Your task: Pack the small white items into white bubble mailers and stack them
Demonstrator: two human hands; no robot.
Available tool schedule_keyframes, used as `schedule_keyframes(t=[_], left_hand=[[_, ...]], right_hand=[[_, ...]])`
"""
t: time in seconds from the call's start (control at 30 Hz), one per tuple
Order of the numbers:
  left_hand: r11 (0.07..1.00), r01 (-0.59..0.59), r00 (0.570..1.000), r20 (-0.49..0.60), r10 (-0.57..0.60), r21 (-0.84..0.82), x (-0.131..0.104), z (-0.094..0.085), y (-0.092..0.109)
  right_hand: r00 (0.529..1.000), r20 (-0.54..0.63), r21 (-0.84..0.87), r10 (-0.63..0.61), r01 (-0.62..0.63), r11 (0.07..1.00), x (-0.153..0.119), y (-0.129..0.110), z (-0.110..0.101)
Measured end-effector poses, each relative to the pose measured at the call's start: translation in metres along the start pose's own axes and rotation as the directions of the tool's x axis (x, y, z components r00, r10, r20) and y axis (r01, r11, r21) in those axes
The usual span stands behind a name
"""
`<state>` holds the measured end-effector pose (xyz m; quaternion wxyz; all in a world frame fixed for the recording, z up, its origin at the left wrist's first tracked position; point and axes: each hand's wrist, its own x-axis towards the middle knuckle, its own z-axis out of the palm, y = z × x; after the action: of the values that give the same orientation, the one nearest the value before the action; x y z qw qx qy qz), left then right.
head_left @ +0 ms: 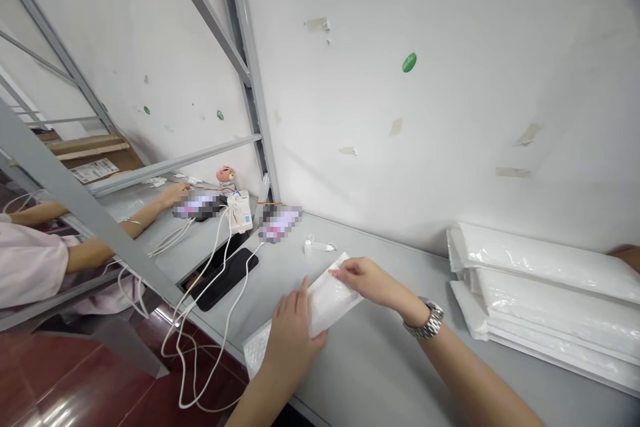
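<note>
A narrow white bubble-wrap bag [331, 300] lies slantwise over the grey tabletop, between my hands. My left hand [294, 328] is closed around its middle, fingers over one side and thumb at the other. At the far end, my right hand [367, 280] pinches the bag's edge between thumb and bent fingers, wearing a metal watch [425, 320] on the wrist. The near end of the bag shows beyond my left forearm. Whatever may be inside cannot be made out. Just behind the bag rests a small white plug with a short cable [319, 245].
Stacked white padded packs [555, 287] lie at right. On the left are a black phone [227, 279], a phone with a blurred screen [280, 222], a power strip [240, 212] and dangling white cables [183, 353]. Beyond the metal frame [200, 20], another person's arm [145, 217] reaches over the table.
</note>
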<state>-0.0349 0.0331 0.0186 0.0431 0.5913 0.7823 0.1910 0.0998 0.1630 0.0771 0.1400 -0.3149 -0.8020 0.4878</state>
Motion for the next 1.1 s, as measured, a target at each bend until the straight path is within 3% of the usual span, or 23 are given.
schedule_keyframes(t=[0.1, 0.17, 0.33, 0.47, 0.57, 0.67, 0.83, 0.93, 1.1], left_hand=[[0.999, 0.044, 0.999, -0.003, -0.044, 0.003, 0.000, -0.010, -0.014], [0.998, 0.059, 0.998, -0.005, -0.059, -0.002, -0.001, -0.014, -0.021], [0.996, 0.076, 0.997, 0.012, -0.075, -0.047, -0.008, -0.018, -0.030], [0.992, 0.113, 0.991, 0.075, -0.108, -0.061, -0.009, -0.020, -0.030], [0.989, 0.142, 0.986, 0.099, -0.137, -0.046, -0.006, -0.021, -0.031], [0.988, 0.154, 0.984, 0.091, -0.152, -0.021, -0.003, -0.019, -0.033], [0.988, 0.152, 0.988, -0.007, -0.152, 0.030, 0.003, -0.009, -0.032], [0.992, 0.129, 0.989, -0.077, -0.130, -0.010, 0.005, -0.005, -0.026], [0.989, 0.090, 0.984, -0.143, -0.107, -0.115, 0.005, 0.000, -0.018]], right_hand=[[0.953, -0.294, -0.083, -0.066, 0.043, 0.996, 0.018, 0.008, -0.012], [0.916, -0.381, -0.118, -0.126, 0.087, 0.989, 0.039, 0.016, -0.016], [0.924, -0.279, -0.119, -0.262, 0.237, 0.964, 0.094, 0.032, 0.007], [0.907, -0.268, -0.108, -0.325, 0.307, 0.946, 0.112, 0.038, 0.034], [0.883, -0.344, -0.090, -0.319, 0.307, 0.948, 0.109, 0.037, 0.034], [0.854, -0.445, -0.040, -0.269, 0.281, 0.959, 0.096, 0.032, 0.019], [0.821, -0.552, 0.098, -0.145, 0.237, 0.966, 0.067, 0.015, 0.000], [0.862, -0.498, 0.150, -0.097, 0.195, 0.969, 0.056, 0.007, 0.007], [0.952, -0.304, 0.159, -0.027, 0.078, 0.984, 0.051, 0.003, 0.026]])
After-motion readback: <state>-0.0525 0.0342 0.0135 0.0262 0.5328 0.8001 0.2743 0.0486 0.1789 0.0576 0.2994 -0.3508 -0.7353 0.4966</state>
